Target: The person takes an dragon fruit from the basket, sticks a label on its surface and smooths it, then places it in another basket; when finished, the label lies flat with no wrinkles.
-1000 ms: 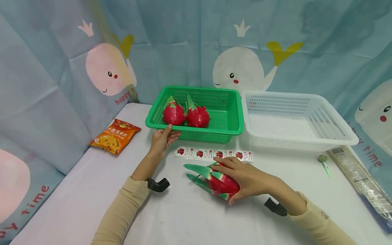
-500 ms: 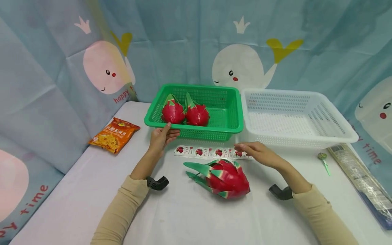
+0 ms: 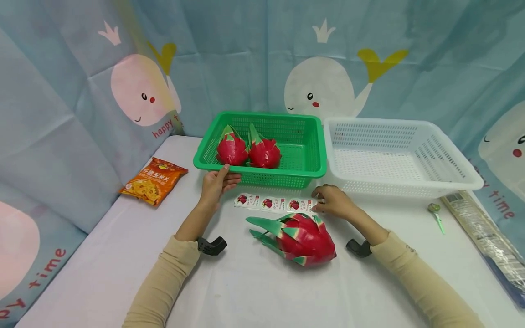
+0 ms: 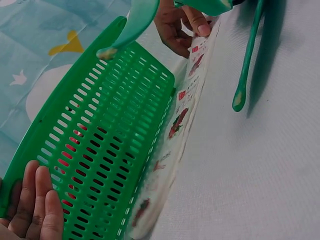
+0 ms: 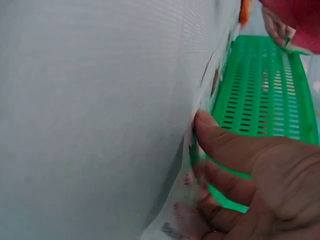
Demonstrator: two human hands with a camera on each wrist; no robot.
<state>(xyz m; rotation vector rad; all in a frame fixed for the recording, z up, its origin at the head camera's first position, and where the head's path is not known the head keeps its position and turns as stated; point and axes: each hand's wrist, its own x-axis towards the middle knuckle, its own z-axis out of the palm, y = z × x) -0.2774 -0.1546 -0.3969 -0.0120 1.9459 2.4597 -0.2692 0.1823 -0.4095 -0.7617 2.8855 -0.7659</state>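
A strip of dragon fruit stickers lies on the white cloth in front of the green basket. My right hand pinches its right end with thumb and fingers; the right wrist view shows that end bent up off the cloth. With the thumb over the front rim and fingers along the outer wall, my left hand holds the green basket. Inside stand two red dragon fruits, one on the left and one beside it. A larger dragon fruit lies on its side nearer me.
To the right of the green basket stands a white basket. An orange snack bag lies at the left. On the right are a lollipop and a long clear package. A whale-print curtain hangs behind.
My right hand has let go of the large dragon fruit, moved up to the sticker strip and taken its right end. The left hand stays at the basket rim.
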